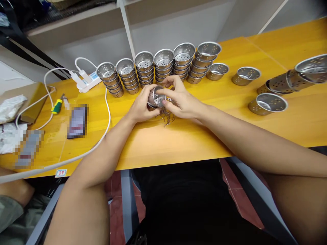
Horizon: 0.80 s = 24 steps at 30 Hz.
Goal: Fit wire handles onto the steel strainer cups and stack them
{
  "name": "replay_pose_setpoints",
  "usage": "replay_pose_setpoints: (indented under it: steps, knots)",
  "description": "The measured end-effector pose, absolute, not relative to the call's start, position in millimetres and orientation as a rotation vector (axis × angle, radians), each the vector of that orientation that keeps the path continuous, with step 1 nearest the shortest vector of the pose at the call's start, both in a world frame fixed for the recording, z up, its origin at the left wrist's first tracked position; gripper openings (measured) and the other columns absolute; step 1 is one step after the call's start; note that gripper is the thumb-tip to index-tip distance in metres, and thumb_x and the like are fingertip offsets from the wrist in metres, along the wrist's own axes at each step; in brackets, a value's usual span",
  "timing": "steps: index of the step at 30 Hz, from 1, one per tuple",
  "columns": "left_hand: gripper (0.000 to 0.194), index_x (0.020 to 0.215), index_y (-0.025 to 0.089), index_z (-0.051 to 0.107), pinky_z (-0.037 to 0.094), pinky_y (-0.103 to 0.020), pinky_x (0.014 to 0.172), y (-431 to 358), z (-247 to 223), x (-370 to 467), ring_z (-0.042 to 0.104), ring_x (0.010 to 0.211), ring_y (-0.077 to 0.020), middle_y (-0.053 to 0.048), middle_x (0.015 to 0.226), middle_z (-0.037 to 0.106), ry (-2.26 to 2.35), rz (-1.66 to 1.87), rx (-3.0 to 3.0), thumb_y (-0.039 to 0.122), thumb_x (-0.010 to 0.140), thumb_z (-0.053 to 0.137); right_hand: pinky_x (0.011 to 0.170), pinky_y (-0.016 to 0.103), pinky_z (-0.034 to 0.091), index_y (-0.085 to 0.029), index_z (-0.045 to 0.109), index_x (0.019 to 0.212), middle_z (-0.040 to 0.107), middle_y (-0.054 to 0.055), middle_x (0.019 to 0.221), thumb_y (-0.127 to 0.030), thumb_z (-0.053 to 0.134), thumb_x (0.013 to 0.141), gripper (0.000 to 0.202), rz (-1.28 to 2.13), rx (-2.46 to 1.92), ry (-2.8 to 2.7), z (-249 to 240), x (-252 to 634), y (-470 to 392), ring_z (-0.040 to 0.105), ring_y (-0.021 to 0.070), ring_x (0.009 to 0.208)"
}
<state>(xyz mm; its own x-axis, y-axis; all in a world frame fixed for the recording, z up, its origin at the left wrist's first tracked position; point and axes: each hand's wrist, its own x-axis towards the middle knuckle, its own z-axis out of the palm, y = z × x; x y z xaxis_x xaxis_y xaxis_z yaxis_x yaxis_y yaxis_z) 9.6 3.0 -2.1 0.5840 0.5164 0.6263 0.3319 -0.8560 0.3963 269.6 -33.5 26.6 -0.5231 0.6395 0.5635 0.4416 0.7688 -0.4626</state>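
Observation:
My left hand (pixel 142 104) is wrapped round a small perforated metal cup (pixel 154 97), which is tilted with its opening toward my right hand. My right hand (pixel 178 98) has its thumb and index finger at the cup's rim and opening; whether they pinch anything there is too small to tell. Beneath my hands lies a small heap of thin curved metal wires (pixel 167 117). Just behind my hands, several stacks of perforated metal cups (pixel 144 61) stand in a row on the yellow table (pixel 158 143).
Single cups (pixel 267 104) and a leaning stack (pixel 278 81) are on the right. At the left are a power strip (pixel 88 81) with white cables, a green-yellow screwdriver (pixel 57 106), two blurred rectangular items and a cardboard box (pixel 33 109). A white cable crosses near my left forearm.

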Motion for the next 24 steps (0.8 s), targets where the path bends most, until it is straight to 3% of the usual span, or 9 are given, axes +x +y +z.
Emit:
replay_pose_setpoints:
  steps: [4,9,13,18,24]
  knots:
    - [0.082,0.163,0.027,0.046,0.061,-0.05,0.123,3,-2,9,0.073,0.14,-0.0343,-0.014,0.153,0.069,0.706,1.151,2.596,0.05,0.092,0.08,0.137,0.079,0.04,-0.025,0.077,0.129,0.053,0.019,0.159,-0.04,0.064,0.106,0.03,0.303,-0.785,-2.243,19,269,-29,0.052,0.0443,0.155]
    - [0.09,0.172,0.031,0.04,0.057,-0.055,0.131,1,0,11,0.068,0.152,-0.0382,-0.014,0.164,0.066,0.712,1.078,2.665,0.047,0.093,0.079,0.125,0.072,0.053,-0.024,0.074,0.117,0.058,0.018,0.139,-0.037,0.07,0.103,0.02,0.283,-0.789,-2.265,22,273,-27,0.059,0.041,0.136]
    - [0.089,0.172,0.029,0.044,0.059,-0.053,0.128,-3,3,14,0.068,0.148,-0.0367,-0.014,0.16,0.067,0.697,1.029,2.701,0.039,0.09,0.078,0.112,0.062,0.06,-0.023,0.07,0.105,0.058,0.015,0.123,-0.038,0.072,0.103,0.015,0.296,-0.752,-2.338,26,279,-26,0.063,0.0361,0.119]
    - [0.091,0.17,0.028,0.049,0.058,-0.053,0.13,0,5,9,0.067,0.149,-0.0368,-0.014,0.16,0.067,0.752,1.002,2.722,0.032,0.084,0.079,0.114,0.062,0.061,-0.025,0.07,0.107,0.058,0.015,0.125,-0.053,0.078,0.102,0.029,0.351,-0.745,-2.355,32,287,-27,0.063,0.036,0.12]
    - [0.089,0.172,0.029,0.049,0.058,-0.053,0.129,3,5,4,0.066,0.151,-0.0369,-0.014,0.163,0.066,0.821,0.974,2.739,0.038,0.09,0.082,0.12,0.067,0.06,-0.027,0.072,0.116,0.061,0.015,0.13,-0.071,0.082,0.101,0.047,0.427,-0.789,-2.263,34,288,-29,0.064,0.0376,0.124]
